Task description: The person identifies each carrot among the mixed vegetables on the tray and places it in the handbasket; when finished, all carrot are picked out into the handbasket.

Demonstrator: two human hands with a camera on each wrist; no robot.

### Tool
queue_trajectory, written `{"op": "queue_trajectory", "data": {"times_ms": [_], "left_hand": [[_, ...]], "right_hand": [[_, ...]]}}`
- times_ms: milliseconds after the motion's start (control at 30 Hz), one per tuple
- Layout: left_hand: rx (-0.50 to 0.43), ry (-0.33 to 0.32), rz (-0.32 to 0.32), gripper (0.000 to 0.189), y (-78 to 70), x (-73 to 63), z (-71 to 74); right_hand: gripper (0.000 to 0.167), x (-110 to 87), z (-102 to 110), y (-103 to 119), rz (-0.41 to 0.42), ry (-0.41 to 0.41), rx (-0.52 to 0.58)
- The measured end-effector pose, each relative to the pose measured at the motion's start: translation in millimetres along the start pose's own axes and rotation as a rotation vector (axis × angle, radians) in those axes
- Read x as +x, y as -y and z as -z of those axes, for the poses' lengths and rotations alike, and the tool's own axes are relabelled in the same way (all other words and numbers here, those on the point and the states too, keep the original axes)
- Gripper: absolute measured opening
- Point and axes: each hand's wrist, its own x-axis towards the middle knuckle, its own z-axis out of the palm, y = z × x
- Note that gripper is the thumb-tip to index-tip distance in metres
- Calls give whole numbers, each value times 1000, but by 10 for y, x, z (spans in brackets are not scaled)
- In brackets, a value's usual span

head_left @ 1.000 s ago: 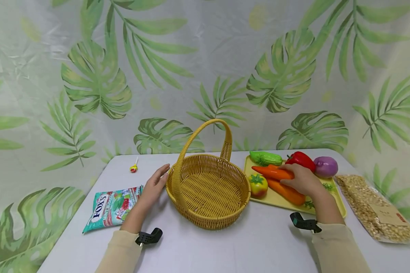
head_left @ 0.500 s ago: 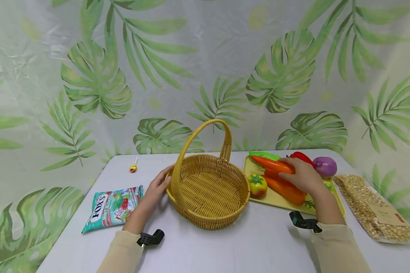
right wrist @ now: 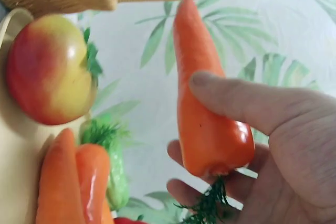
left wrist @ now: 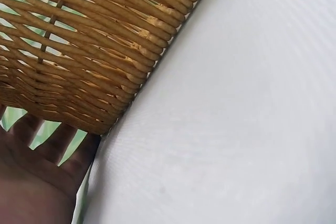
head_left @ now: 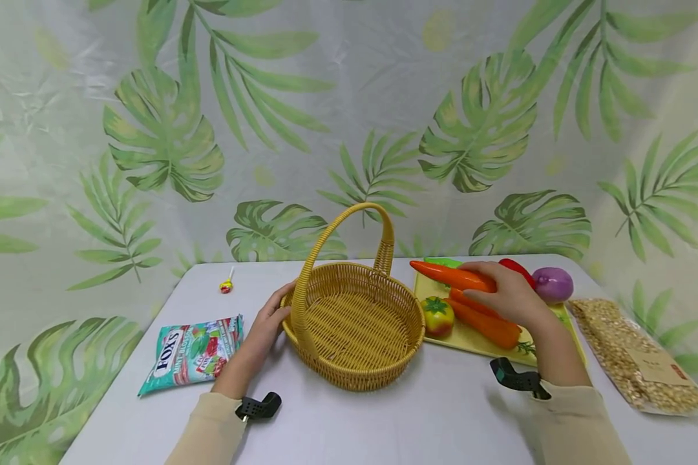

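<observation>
My right hand (head_left: pixel 503 290) holds an orange carrot (right wrist: pixel 202 93) with a green leafy top. Its thumb lies on the near side and its fingers are behind it. The carrot is raised over the yellow tray (head_left: pixel 581 354), its tip pointing left towards the wicker basket (head_left: pixel 355 381). More carrots (head_left: pixel 488 326) lie on the tray below. My left hand (head_left: pixel 264 326) touches the left side of the basket beside the handle. In the left wrist view its fingers (left wrist: pixel 55 142) reach spread out against the woven wall, with their tips hidden.
On the tray are a red-yellow tomato (head_left: pixel 437 316), a green vegetable (head_left: pixel 442 262) and a red pepper (head_left: pixel 518 271). A purple vegetable (head_left: pixel 552 285) sits at its far right corner. A bag of grains (head_left: pixel 634 355) lies right; a candy bag (head_left: pixel 194 355) and lollipop (head_left: pixel 226 285) lie left.
My right hand has lifted the carrot off the others and carried it a little to the left. My left hand has come in closer to the basket's side and now touches it.
</observation>
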Motion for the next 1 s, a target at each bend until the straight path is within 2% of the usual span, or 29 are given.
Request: {"op": "queue_trajectory", "data": {"times_ms": [200, 467, 667, 1000], "left_hand": [[19, 7, -26, 48, 49, 23, -1], [28, 19, -51, 48, 73, 22, 12], [36, 17, -49, 48, 76, 21, 21], [50, 12, -55, 47, 91, 27, 32]], "right_hand": [[55, -32, -4, 165, 75, 35, -23], [49, -38, -48, 342, 134, 24, -19], [42, 15, -138, 420, 157, 21, 10], [41, 55, -316, 543, 188, 11, 45]]}}
